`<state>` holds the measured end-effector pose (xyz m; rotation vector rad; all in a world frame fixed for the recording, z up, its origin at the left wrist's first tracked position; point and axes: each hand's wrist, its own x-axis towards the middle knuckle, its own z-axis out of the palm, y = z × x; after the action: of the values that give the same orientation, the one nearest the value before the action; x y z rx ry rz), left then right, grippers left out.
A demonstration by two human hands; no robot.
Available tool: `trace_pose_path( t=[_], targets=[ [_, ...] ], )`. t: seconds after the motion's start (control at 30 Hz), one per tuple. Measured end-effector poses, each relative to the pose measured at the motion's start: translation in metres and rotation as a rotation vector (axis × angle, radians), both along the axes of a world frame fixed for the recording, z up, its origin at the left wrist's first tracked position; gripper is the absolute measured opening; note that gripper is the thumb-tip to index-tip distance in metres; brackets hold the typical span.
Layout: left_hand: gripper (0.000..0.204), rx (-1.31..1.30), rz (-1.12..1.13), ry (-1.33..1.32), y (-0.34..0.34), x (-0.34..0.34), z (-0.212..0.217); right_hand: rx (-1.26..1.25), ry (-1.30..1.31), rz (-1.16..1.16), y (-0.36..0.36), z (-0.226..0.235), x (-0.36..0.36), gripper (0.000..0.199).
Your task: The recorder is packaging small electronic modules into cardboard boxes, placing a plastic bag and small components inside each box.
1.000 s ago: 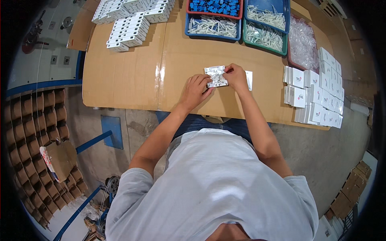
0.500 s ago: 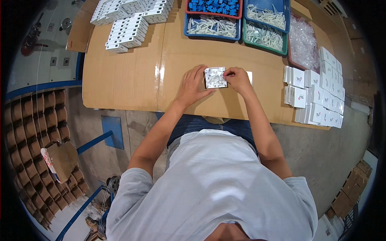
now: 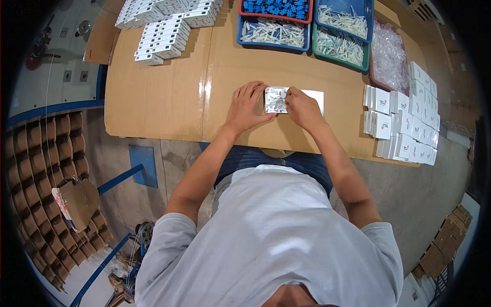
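A small square white box (image 3: 274, 101) lies open on the cardboard-covered table. Its inside shows shiny, pale contents that I cannot make out in detail. My left hand (image 3: 246, 109) grips the box at its left side, fingers along the upper left corner and thumb by the lower left one. My right hand (image 3: 304, 108) is over the right part of the box, thumb and fingertips pinched together at the contents. Whatever is in that pinch is hidden. A flat white panel (image 3: 315, 95) shows beyond the right hand, partly covered by it; I cannot tell whether it joins the box.
White boxes are stacked at the far left (image 3: 162, 41) and at the right (image 3: 404, 123). Farther back stand a red tray of blue pieces (image 3: 276, 7), blue (image 3: 271, 33) and green (image 3: 341, 48) trays of white slim pieces, and a tray of clear plastic bags (image 3: 388, 56).
The box has shifted slightly right. My right hand has moved a little inward over it with fingers still pinched, and more of the white panel shows.
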<state>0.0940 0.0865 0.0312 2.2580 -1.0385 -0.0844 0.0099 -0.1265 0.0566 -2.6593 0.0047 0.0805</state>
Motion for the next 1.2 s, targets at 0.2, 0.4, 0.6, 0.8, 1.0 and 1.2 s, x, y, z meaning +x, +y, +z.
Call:
trace_pose_path(
  t=[0.2,0.4,0.6,0.8,1.0,1.2],
  targets=[
    [0.084,0.022,0.006,0.02,0.002,0.001,0.002,0.032,0.062,0.073,-0.003,0.003,0.004,0.01],
    [0.083,0.008,0.008,0.012,0.0,0.002,0.0,-0.013,0.089,0.191,-0.012,0.012,0.007,0.012],
    [0.083,0.021,0.016,0.018,-0.001,0.0,0.003,-0.11,0.076,0.269,-0.009,0.01,0.008,0.015],
    [0.084,0.027,0.011,-0.003,0.002,-0.002,0.002,-0.032,0.185,0.116,-0.005,0.019,0.006,0.015],
    [0.086,0.02,-0.002,-0.009,0.003,-0.002,0.0,0.123,0.023,0.086,-0.012,0.01,0.0,0.018],
    [0.091,0.026,-0.004,0.012,0.0,0.005,0.003,0.402,0.017,-0.227,-0.015,0.02,-0.009,0.015]
  ],
)
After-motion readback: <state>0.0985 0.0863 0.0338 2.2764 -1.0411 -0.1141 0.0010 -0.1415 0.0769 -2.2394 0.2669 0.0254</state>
